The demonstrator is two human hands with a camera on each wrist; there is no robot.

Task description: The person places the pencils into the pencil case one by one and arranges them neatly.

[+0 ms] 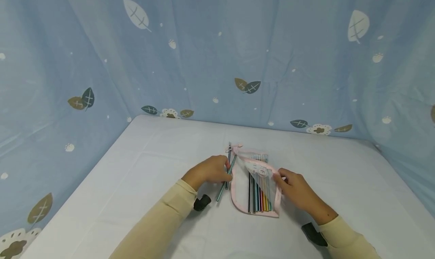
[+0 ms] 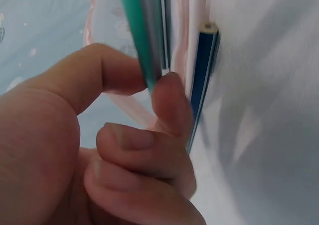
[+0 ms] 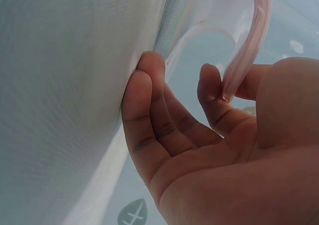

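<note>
My left hand (image 1: pixel 211 170) pinches a teal pencil (image 1: pixel 220 193) between thumb and forefinger, the other fingers curled in. The pencil slants along the left edge of a see-through mesh pouch with pink trim (image 1: pixel 239 207). Its lifted top flap edge is pinched by my right hand (image 1: pixel 295 186), thumb against forefinger, the other fingers (image 3: pixel 137 98) loosely bent. Several coloured pencils (image 1: pixel 257 200) lie side by side in the pouch, partly covered by the flap. A dark blue pencil (image 2: pixel 202 60) lies on the white cloth next to the pouch, partly hidden by my left hand.
White cloth covers the table (image 1: pixel 163 153). A blue curtain (image 1: pixel 204 55) with leaf and flower prints hangs along the back and sides. Black wrist devices (image 1: pixel 202 202) show under both forearms.
</note>
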